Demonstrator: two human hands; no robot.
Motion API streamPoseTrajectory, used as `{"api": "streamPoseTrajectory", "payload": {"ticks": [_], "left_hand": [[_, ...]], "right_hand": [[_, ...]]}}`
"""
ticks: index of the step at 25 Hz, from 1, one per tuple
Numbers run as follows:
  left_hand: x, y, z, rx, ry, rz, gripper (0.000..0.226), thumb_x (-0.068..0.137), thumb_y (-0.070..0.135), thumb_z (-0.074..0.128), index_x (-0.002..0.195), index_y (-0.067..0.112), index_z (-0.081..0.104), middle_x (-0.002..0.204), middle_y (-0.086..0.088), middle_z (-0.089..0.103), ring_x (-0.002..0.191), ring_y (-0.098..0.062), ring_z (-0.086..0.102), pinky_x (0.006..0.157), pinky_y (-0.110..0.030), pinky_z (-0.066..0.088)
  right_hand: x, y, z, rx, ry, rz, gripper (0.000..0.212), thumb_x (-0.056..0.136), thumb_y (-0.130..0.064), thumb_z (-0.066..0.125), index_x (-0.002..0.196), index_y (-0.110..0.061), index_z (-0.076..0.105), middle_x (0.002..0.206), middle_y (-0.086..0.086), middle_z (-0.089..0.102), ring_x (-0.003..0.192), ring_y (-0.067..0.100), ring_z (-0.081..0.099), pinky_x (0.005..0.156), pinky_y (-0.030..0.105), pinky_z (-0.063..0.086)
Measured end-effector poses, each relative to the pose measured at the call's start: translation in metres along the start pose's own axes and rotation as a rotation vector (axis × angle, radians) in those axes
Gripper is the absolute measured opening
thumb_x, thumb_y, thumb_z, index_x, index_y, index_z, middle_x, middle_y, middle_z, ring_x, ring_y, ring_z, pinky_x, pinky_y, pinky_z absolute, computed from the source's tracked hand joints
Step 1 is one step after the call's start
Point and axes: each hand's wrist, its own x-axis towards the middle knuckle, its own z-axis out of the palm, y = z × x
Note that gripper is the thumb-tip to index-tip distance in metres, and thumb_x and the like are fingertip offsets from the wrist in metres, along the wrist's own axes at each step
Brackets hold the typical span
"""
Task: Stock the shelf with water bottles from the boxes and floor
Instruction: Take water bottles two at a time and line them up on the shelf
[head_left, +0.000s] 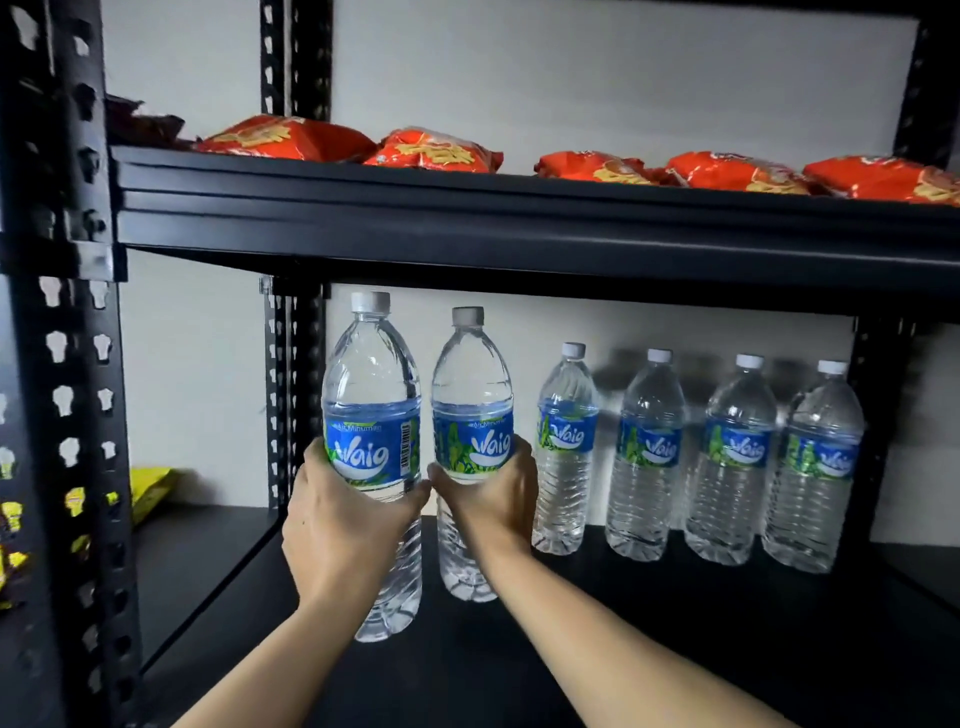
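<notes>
You've got your left hand (337, 525) wrapped around one full water bottle (371, 415) and your right hand (493, 499) around a second bottle (471, 415), both upright over the lower shelf (675, 623), left of the four standing bottles (691, 467). They look heavy and thin-walled (probably squishy), so I'd keep gripping at the label band and set the bases down flat.

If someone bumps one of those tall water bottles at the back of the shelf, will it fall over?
Probably it would wobble: each standing bottle is tall and narrow. It looks full, so likely heavy enough to resist a light nudge. On its side it would probably roll, being round.
</notes>
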Motion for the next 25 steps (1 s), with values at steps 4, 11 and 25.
{"api": "streamPoseTrajectory", "payload": {"ticks": [4, 11, 25], "left_hand": [[0.012, -0.015, 0.010, -0.004, -0.004, 0.074, 0.089, 0.052, 0.048, 0.087, 0.127, 0.025, 0.046, 0.114, 0.000, 0.062, 0.107, -0.026, 0.058, 0.083, -0.037, 0.045], [0.017, -0.036, 0.017, -0.065, -0.019, 0.038, 0.070, 0.054, 0.042, 0.090, 0.105, 0.027, 0.046, 0.092, 0.004, 0.058, 0.081, -0.019, 0.048, 0.069, -0.031, 0.037], [0.019, -0.039, 0.031, -0.071, 0.001, 0.050, 0.072, 0.053, 0.042, 0.091, 0.108, 0.022, 0.048, 0.093, 0.004, 0.058, 0.082, -0.017, 0.048, 0.071, -0.029, 0.037]], "right_hand": [[0.039, 0.016, 0.032, -0.020, 0.091, 0.047, 0.078, 0.043, -0.055, 0.082, 0.106, -0.029, 0.045, 0.102, -0.003, 0.062, 0.098, 0.019, 0.064, 0.082, 0.037, 0.056], [0.049, 0.059, 0.048, -0.045, 0.143, 0.072, 0.079, 0.049, -0.047, 0.085, 0.114, -0.023, 0.048, 0.103, -0.003, 0.057, 0.101, 0.021, 0.059, 0.082, 0.036, 0.053], [0.009, 0.116, 0.030, -0.219, -0.163, 0.108, 0.094, 0.064, -0.028, 0.087, 0.141, -0.014, 0.036, 0.136, 0.003, 0.053, 0.126, 0.019, 0.050, 0.104, 0.024, 0.037]]}}
